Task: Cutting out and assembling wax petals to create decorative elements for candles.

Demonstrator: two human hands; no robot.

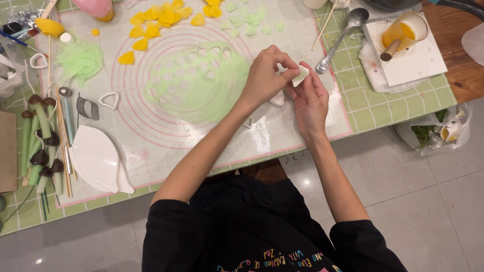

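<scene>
Above the white mat (151, 146) on the counter (383, 100), we hold a small pale green petal piece (301, 75) between both hands: our left hand (264, 75) pinches its edge with curled fingertips, while our right hand (310, 100) cradles it from below, fingers half closed. Just left lies the rolled green sheet (196, 83) full of cut-out holes. Yellow petals (151, 22) sit beyond it, and a metal spoon (343, 35) lies near our right hand.
</scene>
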